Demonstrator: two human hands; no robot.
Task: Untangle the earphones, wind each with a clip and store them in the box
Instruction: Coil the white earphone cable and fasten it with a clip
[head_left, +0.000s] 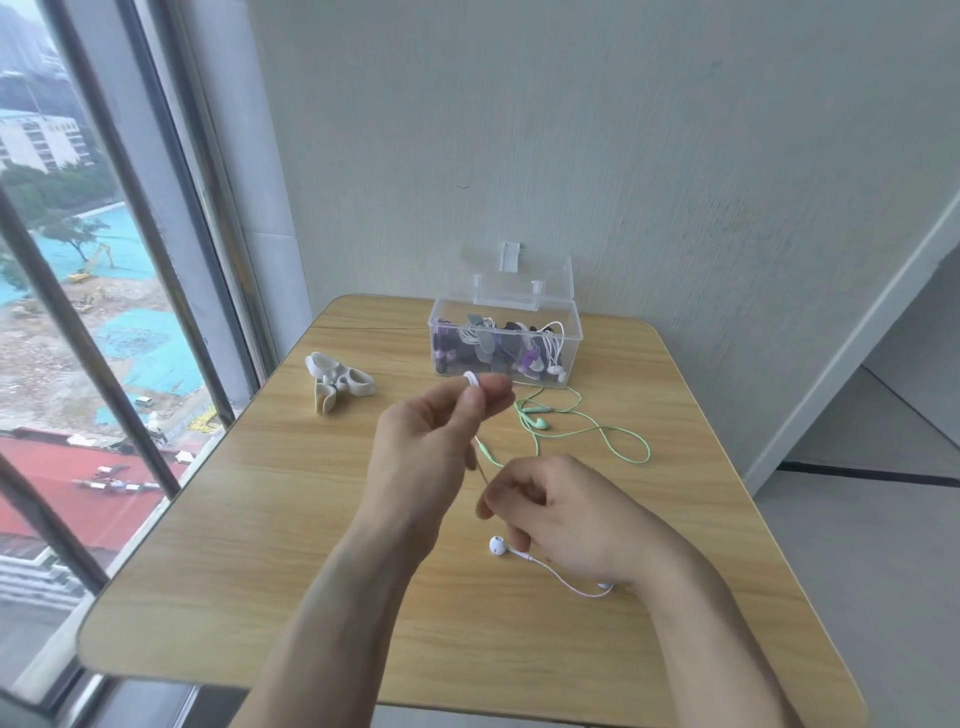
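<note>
a small wooden table (260, 519) with rounded corners stands against a pale wall, with a tall window (104, 260) to its left looking down on a building site. at the table's far edge sits a clear plastic box (506, 338) with its lid tipped open against the wall; inside it lie wound earphones in white, purple and dark colours. to the left of the box, near the window side, is a small heap of pale clips (337, 387).

both hands are raised over the middle of the table. the left hand (436, 436) is the higher and farther one, its thumb and fingers pinching a small coil of white earphone cable (471, 378) at the fingertips, just in front of the box. the right hand (566, 514) is lower and nearer, fingers curled in, and a thin strand runs up from it toward the left hand; the exact grip on it is hard to make out. below the right hand, a white earbud (497, 545) rests on the table, its cable trailing under the wrist.

green earphones (587, 431) lie loose on the table to the right of the left hand and beyond the right one, between the hands and the box, their cable in open loops.
</note>
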